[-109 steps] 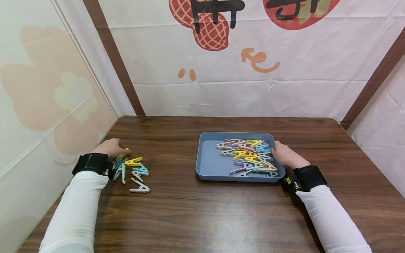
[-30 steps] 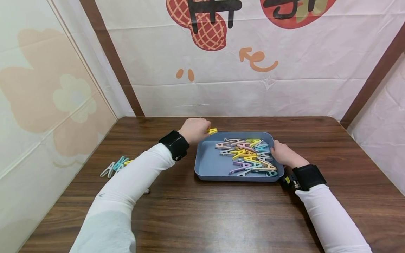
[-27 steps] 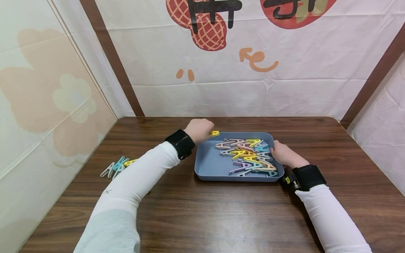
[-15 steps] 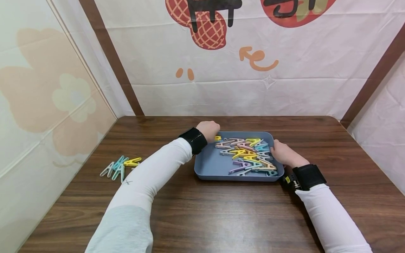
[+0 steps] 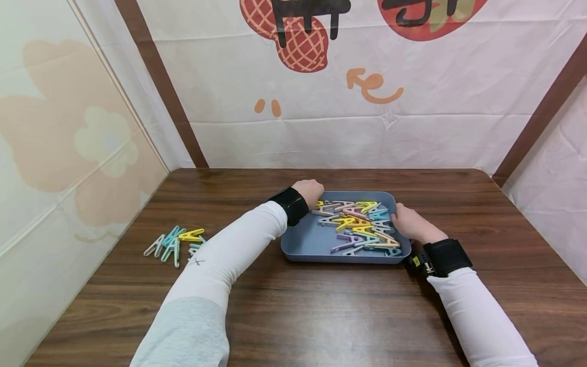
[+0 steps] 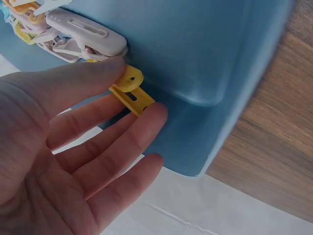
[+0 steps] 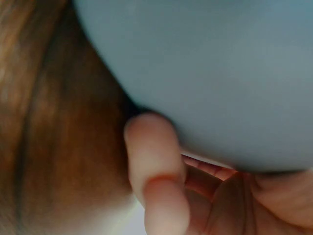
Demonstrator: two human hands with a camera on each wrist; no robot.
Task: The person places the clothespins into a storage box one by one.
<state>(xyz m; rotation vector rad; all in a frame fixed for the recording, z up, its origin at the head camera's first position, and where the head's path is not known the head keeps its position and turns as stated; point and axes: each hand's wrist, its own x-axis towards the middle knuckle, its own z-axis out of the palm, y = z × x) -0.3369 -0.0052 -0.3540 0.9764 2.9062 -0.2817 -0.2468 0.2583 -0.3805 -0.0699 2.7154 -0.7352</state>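
Note:
My left hand (image 5: 310, 192) is at the back left corner of the blue-grey tray (image 5: 300, 242). In the left wrist view, its thumb and fingers pinch a yellow clothespin (image 6: 131, 78) low over the tray floor, beside a pale pinkish clothespin (image 6: 88, 33). The other fingertips spread below it. My right hand (image 5: 415, 224) grips the tray's right side, with fingers curled against the outer wall in the right wrist view. Inside the tray, clothespins in yellow, purple, pink, blue and white lie mostly to the right, such as a purple clothespin (image 5: 347, 242).
At the left of the wooden table (image 5: 348, 311) lies a small pile of clothespins, among them a yellow clothespin (image 5: 191, 235) and a blue clothespin (image 5: 171, 237). My left sleeve (image 5: 220, 260) covers part of it. A printed cloth (image 5: 293, 142) hangs behind the table.
My left hand has left the pile at the left, carried the yellow clothespin rightward and lowered it into the tray's back left area. My right hand has stayed on the tray.

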